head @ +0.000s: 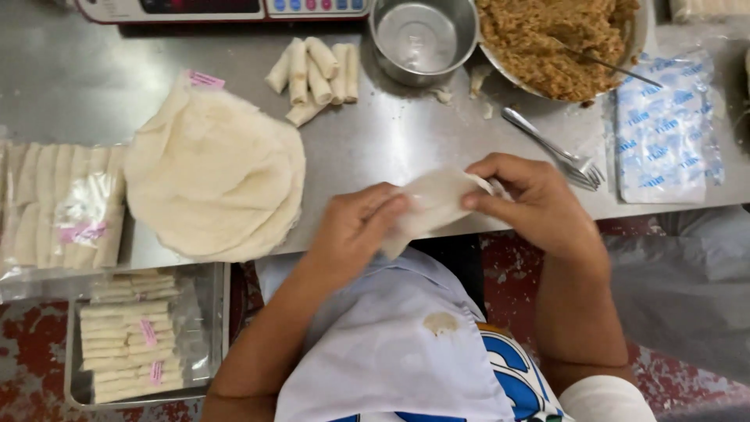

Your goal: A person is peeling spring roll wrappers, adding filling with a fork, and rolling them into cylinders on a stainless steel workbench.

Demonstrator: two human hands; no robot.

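Both hands hold one thin pale wrapper sheet (434, 202) just above the near edge of the steel table (391, 133). My left hand (351, 227) pinches its lower left part. My right hand (531, 199) grips its upper right part with fingers curled over it. A round stack of the same wrappers (215, 176) lies to the left. Several finished rolls (316, 74) lie in a loose pile at the back. A large bowl of brown minced filling (555, 39), with a utensil stuck in it, stands at the back right.
An empty small steel bowl (422, 39) stands beside the filling. A fork (555, 152) lies right of my right hand, next to a blue-printed white packet (664, 129). Bagged rolls (58, 207) lie at the left and in a tray (133, 336) below. A scale (219, 8) sits at the back.
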